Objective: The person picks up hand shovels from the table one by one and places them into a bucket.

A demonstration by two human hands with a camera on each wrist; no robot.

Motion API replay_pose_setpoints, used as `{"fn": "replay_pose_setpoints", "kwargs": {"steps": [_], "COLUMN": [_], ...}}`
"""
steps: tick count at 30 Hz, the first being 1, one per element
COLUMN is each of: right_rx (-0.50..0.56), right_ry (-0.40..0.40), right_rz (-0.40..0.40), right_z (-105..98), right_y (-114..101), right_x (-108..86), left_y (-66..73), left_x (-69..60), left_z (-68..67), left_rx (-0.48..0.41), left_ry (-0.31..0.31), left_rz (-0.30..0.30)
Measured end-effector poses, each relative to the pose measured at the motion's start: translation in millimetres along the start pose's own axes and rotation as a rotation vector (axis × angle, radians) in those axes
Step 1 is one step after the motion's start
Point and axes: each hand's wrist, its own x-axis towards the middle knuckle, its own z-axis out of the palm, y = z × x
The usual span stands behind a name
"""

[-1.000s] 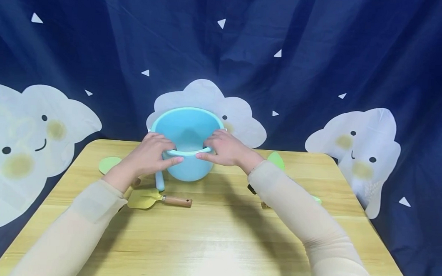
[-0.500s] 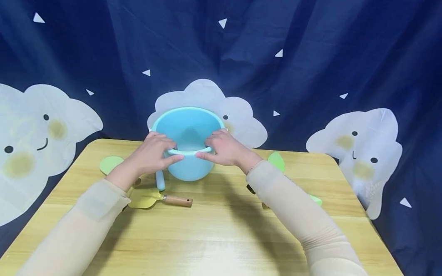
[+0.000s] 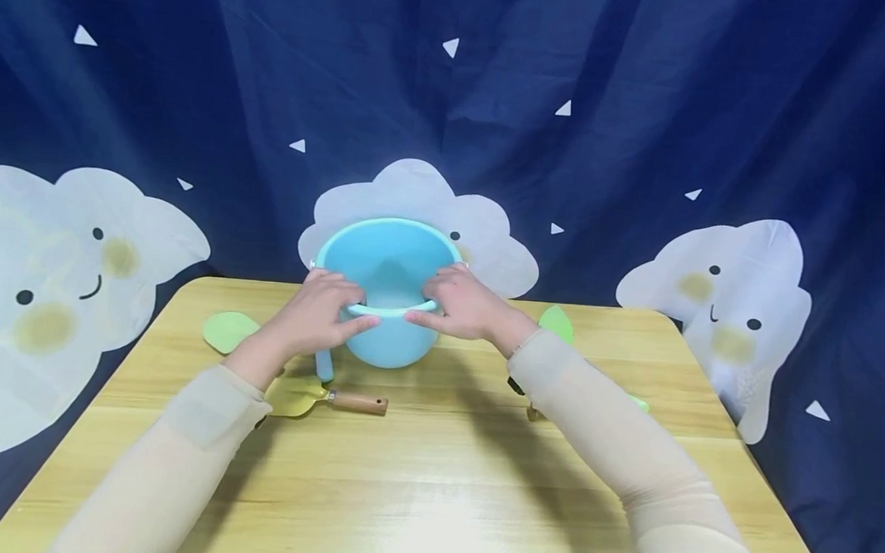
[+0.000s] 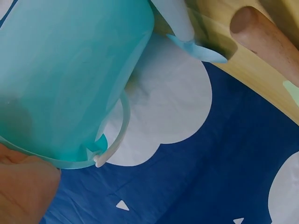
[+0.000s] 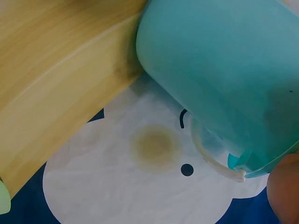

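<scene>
A light-blue bucket [image 3: 390, 345] is at the far middle of the table, its opening toward me. My left hand [image 3: 313, 310] grips the near rim on the left, thumb outside and fingers inside. On the rim's right part my right hand [image 3: 467, 305] holds in the same way. The left wrist view has the bucket wall [image 4: 70, 84] and part of the left hand [image 4: 28, 186] at the rim. In the right wrist view, the right hand [image 5: 285, 186] is at the rim beside the bucket's pale bail handle [image 5: 215, 161]. Whether its base touches the table, I cannot tell.
A yellow shovel [image 3: 297, 397] with a wooden handle lies in front of the bucket. Beside the bucket is a light-blue tool [image 3: 323, 365]. Green tool heads lie left [image 3: 229, 332] and right [image 3: 557, 323], partly behind the arms. A blue cloud-print curtain [image 3: 583, 167] hangs behind.
The bucket and both hands have shifted slightly to the right. The grip on the rim looks the same, and the tools lie where they were.
</scene>
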Motion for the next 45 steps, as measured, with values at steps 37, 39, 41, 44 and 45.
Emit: {"fn": "replay_pose_setpoints", "kwargs": {"steps": [37,39,41,44,45], "right_rx": [-0.022,-0.027,-0.028,-0.027,-0.026], "right_ry": [0.048,0.046,0.046,0.048,0.051], "right_rz": [0.012,0.012,0.012,0.015,0.016], "right_z": [-8.5,-9.0,-9.7,-9.4,-9.1], "right_y": [2.2,1.3,-0.1,-1.7,-2.1], "right_x": [-43.8,-46.2,-48.8,-52.0,-52.7], "left_y": [28.1,29.6,30.5,30.5,30.7], "left_x": [15.2,15.2,15.1,14.6,14.3], "left_z": [14.5,15.5,16.8,19.0,19.5], "left_rx": [-0.028,-0.027,-0.03,-0.028,-0.026], "left_ry": [-0.009,-0.012,-0.016,-0.019,-0.02], "left_rz": [0.04,0.039,0.038,0.038,0.039]}}
